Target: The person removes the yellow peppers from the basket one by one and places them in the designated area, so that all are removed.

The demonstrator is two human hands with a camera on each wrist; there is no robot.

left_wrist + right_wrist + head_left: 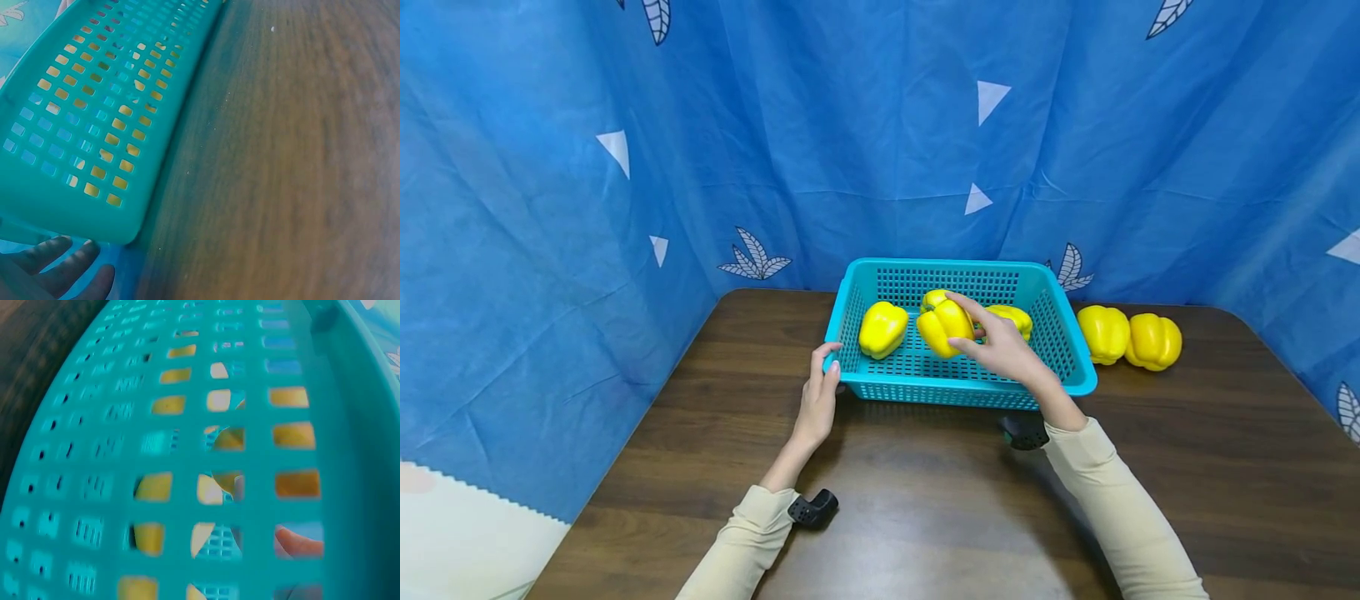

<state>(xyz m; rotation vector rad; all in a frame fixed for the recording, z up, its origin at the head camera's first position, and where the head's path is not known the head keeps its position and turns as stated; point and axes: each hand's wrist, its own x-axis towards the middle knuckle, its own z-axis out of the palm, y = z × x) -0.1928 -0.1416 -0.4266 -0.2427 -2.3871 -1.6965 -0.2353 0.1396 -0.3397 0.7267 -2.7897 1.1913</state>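
Observation:
A turquoise plastic basket with slotted walls stands on the table. My left hand grips its front left corner, thumb and index finger at the rim; in the left wrist view its fingers are beside the basket's end. My right hand holds a yellow bell pepper between thumb and fingers, over the basket's middle. Inside the basket, one yellow bell pepper lies at the left, and another is partly hidden behind the right hand. More yellow shows behind the held pepper.
Two yellow bell peppers, one beside the basket's right wall and one farther right, sit side by side on the brown wooden table. A blue patterned curtain hangs behind the table and along its left side.

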